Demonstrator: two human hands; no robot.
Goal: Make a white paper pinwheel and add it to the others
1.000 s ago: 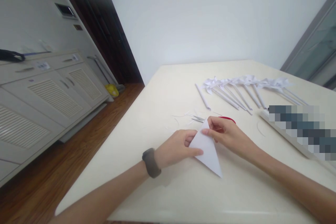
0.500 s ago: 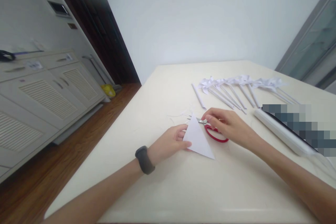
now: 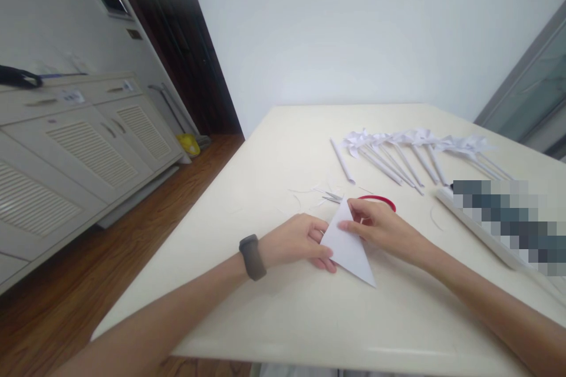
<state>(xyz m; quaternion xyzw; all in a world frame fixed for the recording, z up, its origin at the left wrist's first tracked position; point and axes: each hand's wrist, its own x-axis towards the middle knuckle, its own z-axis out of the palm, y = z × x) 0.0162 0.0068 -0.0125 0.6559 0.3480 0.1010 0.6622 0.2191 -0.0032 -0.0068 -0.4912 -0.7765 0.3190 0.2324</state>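
A white paper triangle (image 3: 349, 247), seemingly a folded sheet, is held a little above the table between both hands. My left hand (image 3: 305, 241) pinches its left edge, thumb on top and fingers beneath. On the upper right edge, my right hand (image 3: 375, 221) grips the paper with its thumb on the face; some fingers are hidden behind it. Just beyond the paper lie scissors with red handles (image 3: 384, 199), partly covered by the paper and my right hand. Thin paper strips (image 3: 305, 191) are scattered by the blades.
Behind the hands lie several white paper pinwheels (image 3: 420, 138) on paper sticks, and a loose rolled paper tube (image 3: 342, 160). A long white roll (image 3: 473, 230) lies at the right beside a blurred-out item. A white wall (image 3: 345, 29) stands behind the table (image 3: 274, 159).
My right hand has let go of the scissors, leaving them on the table, and now grips the paper triangle. The triangle has moved slightly nearer to me. The view has shifted a little.
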